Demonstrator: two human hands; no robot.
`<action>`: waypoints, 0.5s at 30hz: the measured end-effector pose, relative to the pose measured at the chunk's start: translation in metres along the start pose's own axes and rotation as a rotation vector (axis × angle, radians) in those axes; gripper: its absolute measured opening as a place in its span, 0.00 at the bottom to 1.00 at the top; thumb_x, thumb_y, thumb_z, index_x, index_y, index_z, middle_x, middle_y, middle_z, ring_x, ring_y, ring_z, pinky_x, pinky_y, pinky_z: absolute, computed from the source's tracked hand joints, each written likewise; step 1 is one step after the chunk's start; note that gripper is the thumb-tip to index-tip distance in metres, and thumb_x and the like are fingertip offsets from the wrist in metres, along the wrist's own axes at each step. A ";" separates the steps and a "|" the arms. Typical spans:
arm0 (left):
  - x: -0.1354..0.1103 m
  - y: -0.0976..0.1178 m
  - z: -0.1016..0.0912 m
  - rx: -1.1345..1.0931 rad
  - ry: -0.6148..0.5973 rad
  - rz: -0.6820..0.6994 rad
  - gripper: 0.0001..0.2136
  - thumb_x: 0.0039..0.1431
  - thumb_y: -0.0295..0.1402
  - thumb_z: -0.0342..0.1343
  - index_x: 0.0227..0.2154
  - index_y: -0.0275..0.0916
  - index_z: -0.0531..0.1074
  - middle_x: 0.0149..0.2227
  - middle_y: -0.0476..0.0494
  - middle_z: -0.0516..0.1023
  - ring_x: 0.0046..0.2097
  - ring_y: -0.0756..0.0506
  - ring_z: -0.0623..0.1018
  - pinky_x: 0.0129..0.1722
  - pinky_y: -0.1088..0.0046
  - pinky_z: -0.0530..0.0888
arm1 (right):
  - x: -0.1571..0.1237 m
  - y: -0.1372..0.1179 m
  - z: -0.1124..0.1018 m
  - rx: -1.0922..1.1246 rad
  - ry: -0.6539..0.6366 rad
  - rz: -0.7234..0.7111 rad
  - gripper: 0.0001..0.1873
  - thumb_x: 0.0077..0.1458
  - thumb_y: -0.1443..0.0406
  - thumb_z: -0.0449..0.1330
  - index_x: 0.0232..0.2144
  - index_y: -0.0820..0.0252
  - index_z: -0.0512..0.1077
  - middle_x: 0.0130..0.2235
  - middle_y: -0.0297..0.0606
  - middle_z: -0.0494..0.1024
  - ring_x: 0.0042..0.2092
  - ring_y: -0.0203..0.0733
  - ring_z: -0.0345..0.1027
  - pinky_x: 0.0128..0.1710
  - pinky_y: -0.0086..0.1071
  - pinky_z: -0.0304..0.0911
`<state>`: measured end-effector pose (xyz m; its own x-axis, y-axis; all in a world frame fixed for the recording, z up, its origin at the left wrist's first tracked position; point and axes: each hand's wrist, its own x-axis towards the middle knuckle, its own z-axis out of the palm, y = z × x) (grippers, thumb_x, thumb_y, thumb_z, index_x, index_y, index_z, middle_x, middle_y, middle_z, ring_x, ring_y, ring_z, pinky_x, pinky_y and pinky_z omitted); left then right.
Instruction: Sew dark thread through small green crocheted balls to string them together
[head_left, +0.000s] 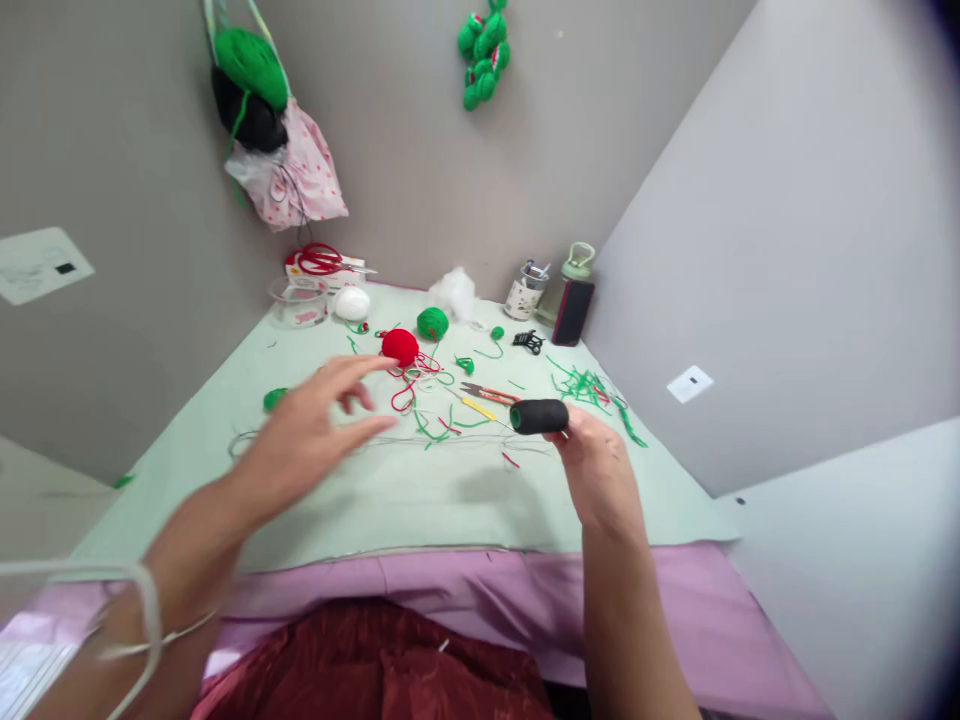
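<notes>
My right hand is closed around a black spool of thread with a green end, held above the pale green table cover. My left hand hovers over the cover with fingers spread, holding nothing, just short of a red yarn ball with loose red strands. A green yarn ball lies behind the red one. Small red-handled snips and a yellow-handled hook lie between my hands.
Green thread scraps litter the right side. At the back stand a clear bowl, red scissors, white stuffing, a cup of pens, a bottle and a black hair clip. Bags hang on the wall.
</notes>
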<state>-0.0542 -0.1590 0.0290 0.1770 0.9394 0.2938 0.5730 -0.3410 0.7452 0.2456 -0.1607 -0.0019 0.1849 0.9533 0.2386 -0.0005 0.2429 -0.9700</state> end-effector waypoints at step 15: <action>-0.016 -0.068 -0.056 -0.073 -0.270 -0.085 0.16 0.64 0.46 0.54 0.27 0.44 0.77 0.21 0.53 0.70 0.29 0.49 0.72 0.33 0.76 0.70 | 0.002 0.010 -0.039 -0.164 0.067 -0.023 0.12 0.56 0.57 0.61 0.32 0.59 0.80 0.33 0.38 0.75 0.31 0.39 0.58 0.33 0.35 0.56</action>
<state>-0.1411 -0.1526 0.0070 0.3432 0.9370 0.0655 0.5376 -0.2531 0.8043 0.2844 -0.1634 -0.0126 0.2480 0.9324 0.2628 0.1642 0.2269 -0.9600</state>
